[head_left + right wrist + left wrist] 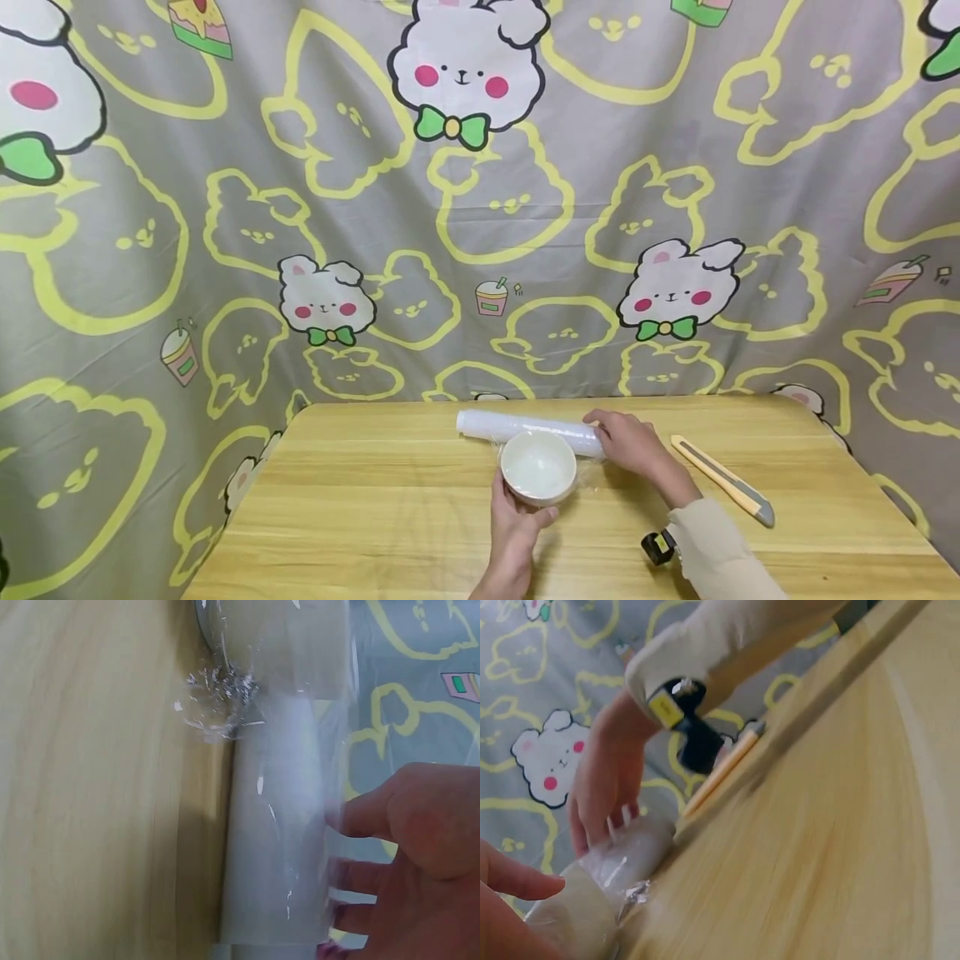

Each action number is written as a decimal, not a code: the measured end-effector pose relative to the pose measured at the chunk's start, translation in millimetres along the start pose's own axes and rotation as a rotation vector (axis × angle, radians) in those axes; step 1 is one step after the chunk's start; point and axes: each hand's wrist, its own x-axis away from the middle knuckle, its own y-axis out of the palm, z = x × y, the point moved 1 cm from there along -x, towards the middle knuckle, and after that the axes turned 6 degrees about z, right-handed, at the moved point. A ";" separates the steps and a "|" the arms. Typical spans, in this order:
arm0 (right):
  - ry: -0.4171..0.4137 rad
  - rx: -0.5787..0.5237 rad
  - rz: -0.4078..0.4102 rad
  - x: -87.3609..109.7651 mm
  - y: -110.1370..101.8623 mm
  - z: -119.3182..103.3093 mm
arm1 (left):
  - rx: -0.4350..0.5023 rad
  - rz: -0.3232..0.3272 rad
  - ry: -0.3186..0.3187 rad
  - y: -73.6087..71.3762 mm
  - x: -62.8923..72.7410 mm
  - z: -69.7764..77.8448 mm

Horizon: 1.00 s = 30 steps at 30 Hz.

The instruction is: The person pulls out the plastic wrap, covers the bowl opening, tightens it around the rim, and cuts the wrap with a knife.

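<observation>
A cream-white bowl [538, 468] with clear film over it is held by my left hand [513, 533], fingers at its left side and thumb at its near side. Behind it lies a white roll of cling film [491, 423]. My right hand [633, 442] grips the roll near its right end, with thumb and fingers along the far side in the right wrist view. Film spans between bowl and roll, and a crumpled bunch of film [225, 694] shows beside the bowl. In the left wrist view the bowl [574, 922] is partly hidden by the left hand.
An orange and grey utility knife [723, 482] lies on the wooden table [360, 500], right of the right hand. A small black device [658, 547] is attached at the right wrist by the beige sleeve [716, 546]. A patterned grey curtain [465, 350] hangs behind the table.
</observation>
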 end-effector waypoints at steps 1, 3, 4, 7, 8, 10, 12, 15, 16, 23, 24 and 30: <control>0.005 0.001 -0.010 1.9 -1.8 -1.5 | -0.001 -0.001 0.016 -0.8 -1.2 -0.7; 0.010 -0.002 -0.036 5.8 -5.5 -4.6 | -0.020 0.003 0.039 -2.8 -4.4 -1.8; 0.013 -0.009 -0.056 7.9 -7.4 -5.9 | -0.041 0.006 0.049 -4.2 -6.1 -2.4; 0.009 -0.039 -0.117 14.9 -11.9 -9.0 | -0.144 -0.004 0.064 -10.3 -11.3 -3.7; 0.004 -0.053 -0.141 17.3 -13.3 -9.9 | -0.167 -0.018 0.075 -12.5 -13.4 -3.9; 0.000 -0.078 -0.189 22.3 -15.7 -11.3 | -0.207 -0.052 0.090 -17.1 -17.0 -2.8; -0.002 -0.098 -0.230 26.9 -18.2 -13.3 | -0.212 -0.100 0.101 -21.4 -22.2 -1.9; 0.015 -0.125 -0.283 32.7 -21.6 -16.6 | -0.244 -0.152 0.127 -28.0 -31.7 -1.1; 0.024 -0.136 -0.301 34.5 -22.4 -17.5 | -0.263 -0.166 0.139 -30.1 -35.4 -1.2; 0.057 -0.235 -0.414 46.8 -28.0 -26.1 | -0.322 -0.304 0.144 -47.7 -57.1 -4.4; 0.068 -0.265 -0.428 48.7 -28.6 -27.3 | -0.300 -0.331 0.140 -50.4 -60.7 -5.0; 0.178 -0.445 -0.463 60.9 -29.9 -35.0 | -0.191 -0.461 0.105 -64.4 -82.3 -4.2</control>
